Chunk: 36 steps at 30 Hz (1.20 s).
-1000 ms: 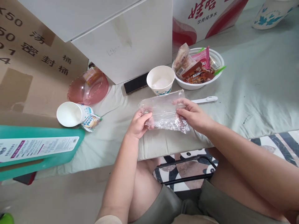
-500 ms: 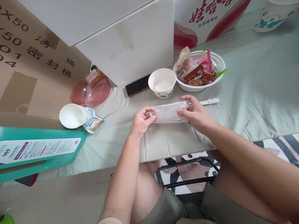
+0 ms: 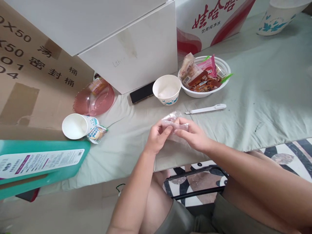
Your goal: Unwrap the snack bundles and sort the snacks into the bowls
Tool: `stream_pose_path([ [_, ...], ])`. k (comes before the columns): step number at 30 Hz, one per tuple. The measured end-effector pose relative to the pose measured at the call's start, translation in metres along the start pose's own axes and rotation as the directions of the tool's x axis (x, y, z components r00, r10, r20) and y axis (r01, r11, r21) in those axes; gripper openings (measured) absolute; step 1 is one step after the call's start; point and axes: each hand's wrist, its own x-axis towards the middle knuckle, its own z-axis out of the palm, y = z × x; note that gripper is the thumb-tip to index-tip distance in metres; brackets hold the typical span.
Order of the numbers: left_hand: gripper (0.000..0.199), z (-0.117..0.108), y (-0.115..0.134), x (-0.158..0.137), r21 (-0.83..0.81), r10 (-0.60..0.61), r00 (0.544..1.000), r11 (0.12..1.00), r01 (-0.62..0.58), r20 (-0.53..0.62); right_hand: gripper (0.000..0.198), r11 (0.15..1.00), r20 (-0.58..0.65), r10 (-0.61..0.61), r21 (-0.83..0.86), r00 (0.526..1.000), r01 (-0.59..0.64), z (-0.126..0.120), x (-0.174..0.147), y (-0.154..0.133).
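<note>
Both hands pinch one clear plastic bag (image 3: 173, 115) close to the front edge of the cloth-covered table. My left hand (image 3: 157, 136) is closed on its left part, thumb on top. Right beside it, my right hand (image 3: 193, 135) grips the other part, the fingertips of both nearly meeting. The bag looks crumpled between them, and some of it is hidden by the fingers. Beyond the hands lies a white utility knife (image 3: 207, 109) with its blade tip pointing left. A paper bowl (image 3: 167, 91) with a blue leaf print stands behind the bag.
A white bowl (image 3: 202, 94) of wrapped snacks sits behind the knife. A black phone-like slab (image 3: 141, 93) lies by the white box (image 3: 134, 55). To the left are a pink dish (image 3: 103, 100), a tipped paper cup (image 3: 75, 126), a small snack packet (image 3: 97, 134) and a green jug (image 3: 60, 172).
My hands have drawn together; the bag, stretched flat between them before, is now bunched up. The right hand moved left, uncovering the whole utility knife.
</note>
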Motion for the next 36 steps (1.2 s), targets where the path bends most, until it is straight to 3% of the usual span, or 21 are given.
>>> stream_pose_path([
  [3,0.047,0.003,0.001,0.003,-0.021,-0.116,0.992,0.993,0.117,0.057,0.020,1.000,-0.028,0.004,0.019,1.000,-0.004,0.004,0.000,0.002],
  [6,0.043,0.004,0.005,0.009,0.025,-0.138,0.989,0.990,0.137,0.049,0.016,0.995,-0.142,0.015,-0.099,0.990,-0.030,0.005,0.003,0.003],
  [11,0.024,0.000,0.004,0.016,0.096,-0.006,0.981,0.995,0.025,-0.193,0.017,0.970,-0.428,0.013,-0.214,0.904,-0.116,-0.010,0.008,0.002],
  [13,0.019,-0.007,0.004,0.016,0.188,0.083,0.945,0.982,-0.023,-0.316,0.019,0.971,-0.469,0.015,-0.203,0.883,-0.124,-0.019,0.008,0.001],
  [17,0.016,-0.020,0.014,0.017,0.382,0.241,0.816,0.924,-0.028,-0.525,0.018,0.980,-0.428,0.007,-0.178,0.904,-0.092,-0.029,0.006,0.000],
  [20,0.017,-0.015,0.039,0.026,0.566,0.449,0.694,0.821,-0.073,-0.563,0.015,0.987,-0.397,0.008,-0.146,0.918,-0.072,-0.031,0.005,-0.001],
  [22,0.018,-0.003,0.063,0.041,0.720,0.610,0.623,0.686,-0.105,-0.490,0.013,0.991,-0.374,0.008,-0.118,0.927,-0.056,-0.032,0.005,-0.003],
  [23,0.020,0.004,0.076,0.051,0.796,0.663,0.615,0.599,-0.092,-0.427,0.012,0.993,-0.360,0.010,-0.105,0.933,-0.051,-0.032,0.005,-0.005],
  [25,0.023,0.021,0.098,0.078,0.895,0.665,0.686,0.443,-0.046,-0.294,0.012,0.995,-0.338,0.018,-0.082,0.941,-0.048,-0.032,0.005,-0.008],
  [28,0.018,0.045,0.115,0.126,0.953,0.377,0.919,0.302,-0.001,-0.118,0.012,0.998,-0.318,0.035,-0.046,0.947,-0.052,-0.034,0.006,-0.012],
  [29,0.017,0.052,0.115,0.141,0.958,0.216,0.973,0.288,0.019,-0.084,0.012,0.998,-0.311,0.039,-0.033,0.950,-0.052,-0.035,0.006,-0.013],
  [30,0.016,0.058,0.114,0.154,0.956,0.019,0.999,0.292,0.039,-0.047,0.011,0.998,-0.303,0.044,-0.023,0.952,-0.053,-0.036,0.007,-0.014],
  [31,0.016,0.063,0.111,0.166,0.945,-0.158,0.987,0.316,0.082,-0.032,0.011,0.998,-0.297,0.050,-0.016,0.954,-0.058,-0.037,0.007,-0.015],
  [33,0.018,0.070,0.104,0.183,0.895,-0.413,0.910,0.393,0.210,-0.032,0.010,0.997,-0.283,0.067,-0.012,0.957,-0.073,-0.039,0.007,-0.017],
  [36,0.021,0.070,0.096,0.195,0.818,-0.552,0.831,0.446,0.364,-0.068,0.009,0.996,-0.273,0.081,-0.023,0.959,-0.090,-0.041,0.006,-0.021],
])
